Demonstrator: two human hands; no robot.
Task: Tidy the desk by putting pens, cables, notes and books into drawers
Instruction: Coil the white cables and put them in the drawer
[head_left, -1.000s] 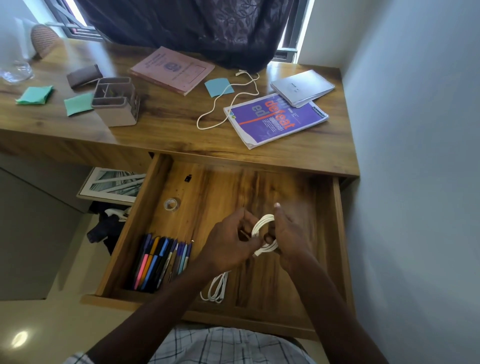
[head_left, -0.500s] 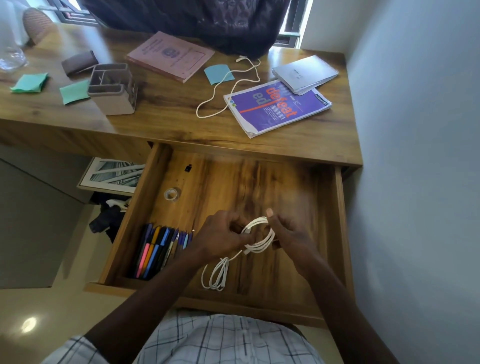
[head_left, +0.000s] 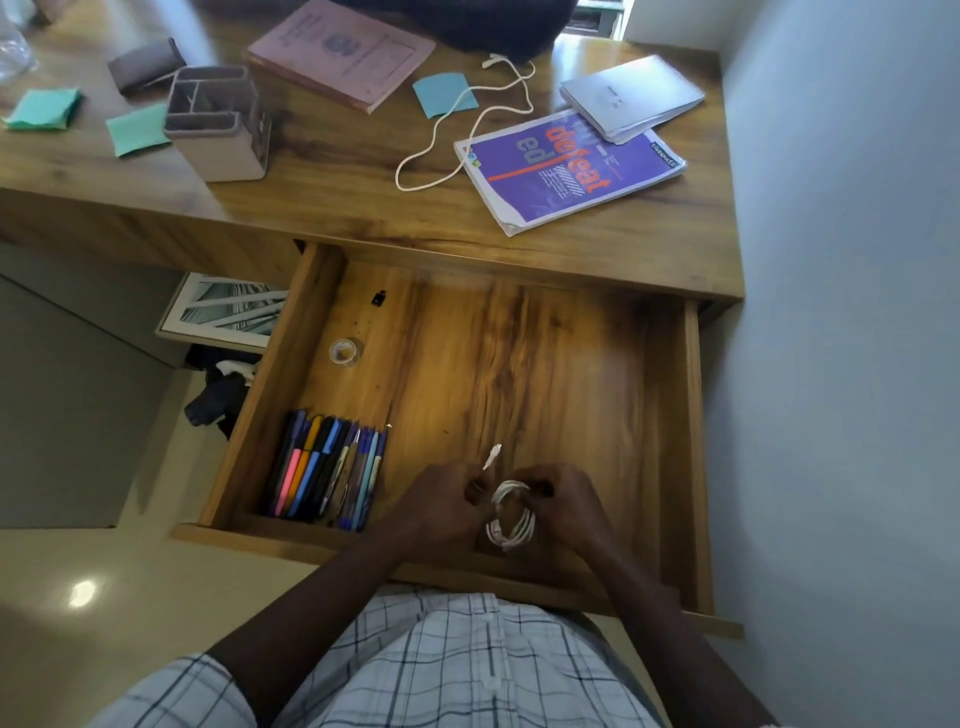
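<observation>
Over the near part of the open wooden drawer (head_left: 691, 415), both hands hold a white cable (head_left: 511, 519) wound into a small coil. My right hand (head_left: 563, 506) grips the coil. My left hand (head_left: 441, 504) pinches the cable's free end, whose plug sticks up. Several pens (head_left: 327, 470) lie in the drawer's near left corner. On the desk (head_left: 337, 208) lie a second white cable (head_left: 467, 130), a purple book (head_left: 571, 169), a pink book (head_left: 340, 52), a grey booklet (head_left: 631, 96), a blue note (head_left: 444, 93) and two green notes (head_left: 135, 127) (head_left: 41, 109).
A grey pen holder (head_left: 218, 124) stands on the desk at left, with a dark case (head_left: 145, 65) behind it. A tape roll (head_left: 345, 351) and a small black item (head_left: 378, 299) sit in the drawer. A wall runs along the right. A framed picture (head_left: 228, 312) lies under the desk.
The hanging loops of cable have been wound up into the coil. Both hands have dropped toward the drawer's near edge. The view has tilted downward.
</observation>
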